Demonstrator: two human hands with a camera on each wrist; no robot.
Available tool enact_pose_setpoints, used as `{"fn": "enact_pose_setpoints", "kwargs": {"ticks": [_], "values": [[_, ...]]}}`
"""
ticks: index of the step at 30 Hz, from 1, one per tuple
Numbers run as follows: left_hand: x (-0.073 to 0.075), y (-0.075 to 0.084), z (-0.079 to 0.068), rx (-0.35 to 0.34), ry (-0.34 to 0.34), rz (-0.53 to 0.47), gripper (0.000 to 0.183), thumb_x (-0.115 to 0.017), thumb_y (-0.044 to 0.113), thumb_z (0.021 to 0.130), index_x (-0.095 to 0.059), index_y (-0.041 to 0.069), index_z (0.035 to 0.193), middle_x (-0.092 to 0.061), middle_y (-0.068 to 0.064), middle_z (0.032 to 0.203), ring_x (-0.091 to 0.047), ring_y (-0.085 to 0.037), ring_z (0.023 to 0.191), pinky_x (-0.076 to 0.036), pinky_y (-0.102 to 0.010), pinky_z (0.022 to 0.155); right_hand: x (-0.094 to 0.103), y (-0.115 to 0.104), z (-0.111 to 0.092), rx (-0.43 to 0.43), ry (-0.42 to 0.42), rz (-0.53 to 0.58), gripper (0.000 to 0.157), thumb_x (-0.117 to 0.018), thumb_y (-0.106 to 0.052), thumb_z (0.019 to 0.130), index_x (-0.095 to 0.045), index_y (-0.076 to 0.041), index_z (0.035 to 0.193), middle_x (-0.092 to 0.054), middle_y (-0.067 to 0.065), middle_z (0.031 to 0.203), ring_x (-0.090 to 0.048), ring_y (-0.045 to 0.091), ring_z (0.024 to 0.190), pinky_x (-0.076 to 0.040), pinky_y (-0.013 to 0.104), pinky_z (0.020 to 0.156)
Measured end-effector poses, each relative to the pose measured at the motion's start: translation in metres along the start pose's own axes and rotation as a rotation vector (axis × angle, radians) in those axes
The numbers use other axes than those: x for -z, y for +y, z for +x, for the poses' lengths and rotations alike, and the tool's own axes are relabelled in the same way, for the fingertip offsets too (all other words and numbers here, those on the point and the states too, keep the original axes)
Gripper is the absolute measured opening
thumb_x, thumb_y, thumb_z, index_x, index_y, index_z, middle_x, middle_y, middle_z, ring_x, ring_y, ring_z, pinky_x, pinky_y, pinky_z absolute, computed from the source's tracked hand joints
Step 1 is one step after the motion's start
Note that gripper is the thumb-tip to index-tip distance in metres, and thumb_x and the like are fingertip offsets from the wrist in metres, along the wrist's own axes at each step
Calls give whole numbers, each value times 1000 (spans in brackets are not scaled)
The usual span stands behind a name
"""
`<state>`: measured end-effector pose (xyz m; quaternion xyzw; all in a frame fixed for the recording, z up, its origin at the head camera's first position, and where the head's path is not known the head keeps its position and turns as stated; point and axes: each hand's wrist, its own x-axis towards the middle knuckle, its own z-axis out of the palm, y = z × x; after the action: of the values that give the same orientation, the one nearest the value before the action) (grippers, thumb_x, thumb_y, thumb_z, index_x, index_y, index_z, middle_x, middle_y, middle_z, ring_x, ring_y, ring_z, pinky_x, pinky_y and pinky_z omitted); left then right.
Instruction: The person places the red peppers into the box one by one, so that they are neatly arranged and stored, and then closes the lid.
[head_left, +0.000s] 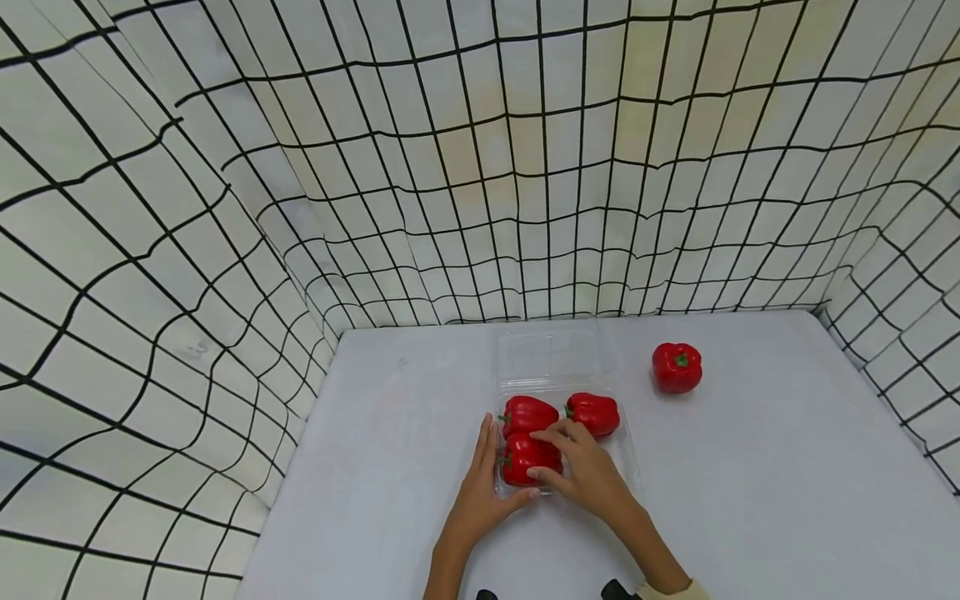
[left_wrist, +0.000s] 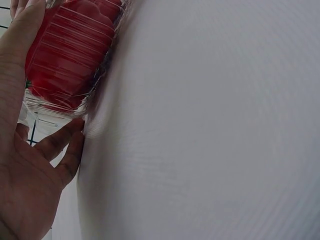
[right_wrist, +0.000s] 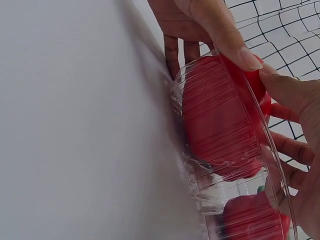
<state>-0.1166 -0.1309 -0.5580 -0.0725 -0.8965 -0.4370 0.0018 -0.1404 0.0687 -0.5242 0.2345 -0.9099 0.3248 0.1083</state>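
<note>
My right hand (head_left: 592, 473) reaches over a clear plastic clamshell container (head_left: 628, 467) and grips a red bell pepper (head_left: 527, 457) in its front left, thumb at the near side and fingers at the far side. Two more peppers lie inside: one pepper (head_left: 527, 412) behind it, another pepper (head_left: 597, 414) at the back right. My left hand (head_left: 478, 493) rests against the container's left front corner, fingers straight along the left wall and thumb (right_wrist: 247, 57) at the front rim. In the left wrist view, the ribbed container wall (left_wrist: 70, 47) shows red behind it.
A single red bell pepper (head_left: 677, 368) stands on the white table (head_left: 750, 467) to the right, stem up. The container's hinged lid (head_left: 551, 354) lies folded back behind it. Black netting (head_left: 525, 175) over pale walls borders the table's back and sides.
</note>
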Motion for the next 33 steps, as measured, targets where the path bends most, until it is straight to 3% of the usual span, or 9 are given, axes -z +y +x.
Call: {"fn": "enact_pose_setpoints", "kwargs": {"ticks": [8,17,24,29,33], "values": [[0,0,0,-1,-10,-11,111,-71,65,76,-9,24,159,-3,8,166,-21,-31,151,-41,-57,107,0,-5,3,-37,-20,-55,54,-85,-40,71,-69,-23,119,-62,-1,110,-58,16,103,-61,38,83],[1,2,-1,22,-1,5,113,-72,66,73,-11,24,158,-4,11,165,-21,-29,151,-43,-54,106,-3,-10,0,-7,-19,-110,56,-83,-41,74,-64,-20,123,-58,0,111,-53,14,99,-62,35,76],[2,2,0,28,0,2,113,-72,67,72,-11,25,158,-3,12,165,-22,-29,151,-43,-54,106,-7,-5,-4,34,16,-123,62,-79,-45,78,-61,-21,132,-58,2,114,-53,13,99,-61,32,80],[2,0,2,10,19,-1,113,-73,65,73,-12,23,158,-6,9,165,-23,-29,150,-43,-53,106,-5,-5,-6,12,97,-99,61,-81,-42,77,-62,-20,131,-59,3,117,-58,17,107,-60,36,86],[0,-1,1,-1,17,-16,113,-73,63,73,-12,23,158,-8,6,166,-26,-31,149,-44,-53,105,3,-1,-5,-17,260,-16,47,-83,-28,78,-67,-15,120,-61,5,112,-63,21,104,-60,38,83]]}}
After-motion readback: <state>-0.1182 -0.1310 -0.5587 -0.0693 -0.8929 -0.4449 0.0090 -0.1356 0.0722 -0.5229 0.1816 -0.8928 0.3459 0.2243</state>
